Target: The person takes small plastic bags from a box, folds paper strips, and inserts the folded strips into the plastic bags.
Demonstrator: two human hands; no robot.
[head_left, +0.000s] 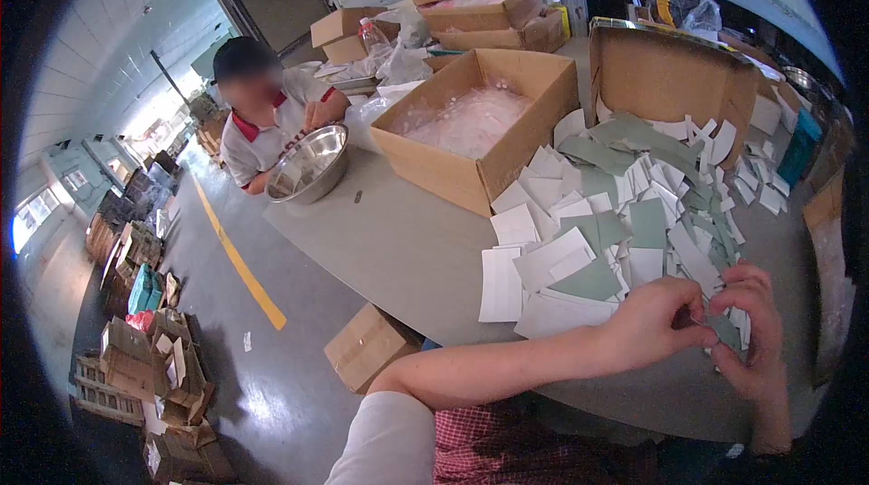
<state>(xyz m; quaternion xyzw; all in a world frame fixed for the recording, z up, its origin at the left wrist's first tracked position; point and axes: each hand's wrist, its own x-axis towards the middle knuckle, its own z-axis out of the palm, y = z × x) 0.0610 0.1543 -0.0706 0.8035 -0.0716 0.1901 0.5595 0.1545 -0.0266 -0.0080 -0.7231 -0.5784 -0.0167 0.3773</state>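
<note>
My left hand [665, 327] reaches across from the lower left, thumb and forefinger pinched together over the near edge of a card pile. Close beside it, my right hand [753, 331] is curled, with fingers and thumb bent towards the left fingertips. Something small sits at the pinched fingers, and I cannot tell what it is. A green patch of card [725, 331] shows between the two hands. Loose white cards [545, 259] and green cards [647, 223] lie heaped just beyond my hands, overlapping at many angles.
An open carton [434, 168] of clear plastic pieces stands behind the cards, near a tipped carton [670, 78]. Across the table [362, 245], a person [262, 114] holds a metal bowl [312, 168]. A closed box [371, 347] stands beside the table edge. More boxes [176, 367] line the aisle.
</note>
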